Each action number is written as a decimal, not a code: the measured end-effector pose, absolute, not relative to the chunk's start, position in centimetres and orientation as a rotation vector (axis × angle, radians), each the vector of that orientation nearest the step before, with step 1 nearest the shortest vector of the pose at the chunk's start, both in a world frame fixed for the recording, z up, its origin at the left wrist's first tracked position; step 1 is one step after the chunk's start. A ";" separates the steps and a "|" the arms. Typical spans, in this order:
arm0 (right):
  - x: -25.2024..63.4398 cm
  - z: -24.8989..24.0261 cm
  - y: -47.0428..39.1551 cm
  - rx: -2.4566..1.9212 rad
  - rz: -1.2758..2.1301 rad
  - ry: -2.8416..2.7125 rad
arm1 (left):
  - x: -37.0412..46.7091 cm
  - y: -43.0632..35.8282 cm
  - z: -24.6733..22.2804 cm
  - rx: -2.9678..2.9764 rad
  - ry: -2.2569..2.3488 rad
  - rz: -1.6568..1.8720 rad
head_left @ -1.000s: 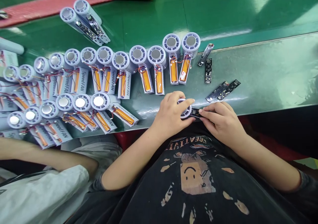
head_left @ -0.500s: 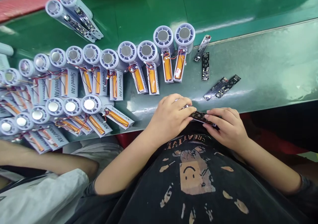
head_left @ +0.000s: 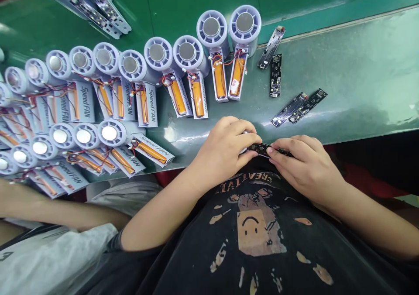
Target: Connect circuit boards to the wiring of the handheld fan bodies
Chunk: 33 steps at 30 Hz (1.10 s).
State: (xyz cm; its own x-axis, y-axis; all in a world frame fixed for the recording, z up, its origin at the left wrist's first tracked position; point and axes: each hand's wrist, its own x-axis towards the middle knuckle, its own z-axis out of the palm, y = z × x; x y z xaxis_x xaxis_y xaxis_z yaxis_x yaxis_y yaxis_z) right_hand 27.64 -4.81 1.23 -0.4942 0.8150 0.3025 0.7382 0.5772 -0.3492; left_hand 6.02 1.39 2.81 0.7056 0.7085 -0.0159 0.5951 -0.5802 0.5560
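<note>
Held board (head_left: pixel 258 148): black, populated, between the two hands at the near edge of the surface (head_left: pixel 366 77), just in front of a dark shirt (head_left: pixel 262 238). All places below taken from this board.

Left hand (head_left: pixel 231 144): at its left end. Fingers curl round a pale part (head_left: pixel 243 150), mostly hidden by them; thumb lies close to the board. Grip pressed closed on the pale part; whether the board and pale part are joined cannot be seen.

Right hand (head_left: pixel 303 162): at its right end. Grip pinches the board between thumb and fingers; that end is covered.

Loose boards: four, all beyond the held board. A silvery one (head_left: pixel 272 47), tilted, lies farthest off, with an upright black one (head_left: pixel 275 75) just beside it. Nearer, and a little to the right, two slanted ones (head_left: pixel 299 107) lie together, ends overlapping.

Fans: the far row (head_left: pixel 187 51) runs off to the left and beyond; the near row (head_left: pixel 109 133) lies directly left. Round grilles with silver discs face up; orange cells sit in the open handles, red and black wires alongside. Several handles read "Speed FAN". Far left and beyond, a pair (head_left: pixel 94 11) lies side by side, boards showing along the handles.

Co-worker's arm (head_left: pixel 62 210): left, well apart.
</note>
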 end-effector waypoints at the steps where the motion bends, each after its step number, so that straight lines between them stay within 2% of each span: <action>1: 27.7 1.0 -5.0 -1.245 0.239 -2.365 | 6.1 1.4 2.8 2.392 0.998 0.270; 11: 28.3 -1.3 -6.7 -1.192 0.087 -2.242 | 6.9 1.3 3.4 2.428 1.033 0.154; 33: 27.5 -2.0 -6.7 -1.240 -0.157 -2.317 | 6.9 1.3 3.4 2.414 1.027 0.155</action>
State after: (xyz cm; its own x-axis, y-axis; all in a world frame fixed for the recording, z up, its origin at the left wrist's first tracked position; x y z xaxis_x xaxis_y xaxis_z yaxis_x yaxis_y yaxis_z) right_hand 27.53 -6.71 -2.00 -0.4580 0.7474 0.4812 0.8054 0.5780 -0.1312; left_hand 6.87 1.27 3.39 0.7079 0.7005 -0.0908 0.6427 -0.5855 0.4941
